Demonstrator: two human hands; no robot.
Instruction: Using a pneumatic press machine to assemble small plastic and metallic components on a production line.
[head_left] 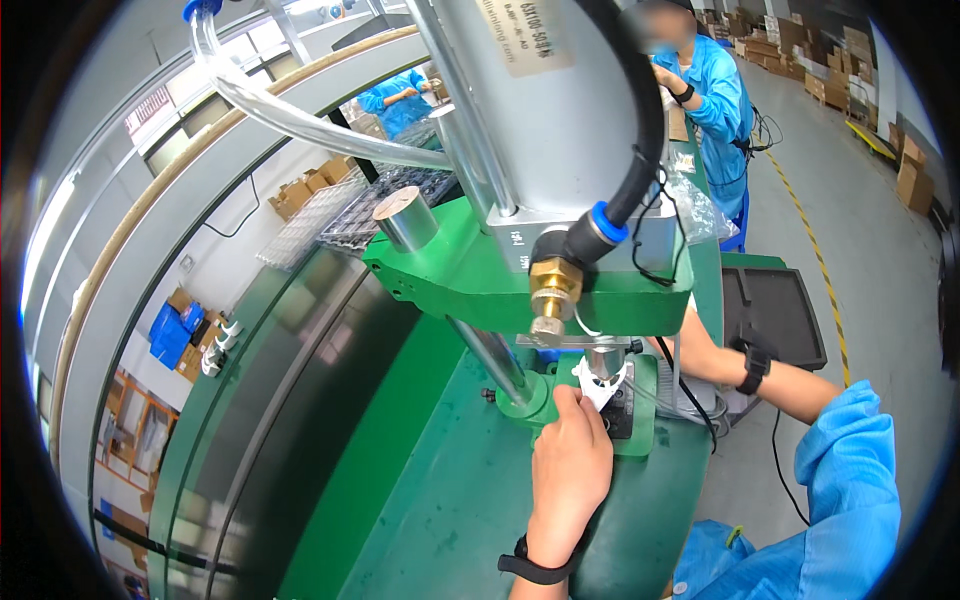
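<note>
My left hand [572, 460] pinches a small white bracket-like part [597, 386] between thumb and fingers. The part sits under the ram [606, 357] of a green bench press [520, 265], over a dark plate on the press base [640, 440]; whether it touches the ram, I cannot tell. From the right my right hand [700, 350] reaches behind the press head, so its fingers are hidden. A black strap is round the left wrist, a dark watch round the right one.
The press's grey cylinder [550, 110] carries a black hose [640, 130] and a brass fitting [550, 295]. Green worktop [440, 520] lies beneath. A black tray [775, 315] stands at right. Two co-workers in blue work farther off, one at right [715, 100]. Clear tubing [290, 120] arches at left.
</note>
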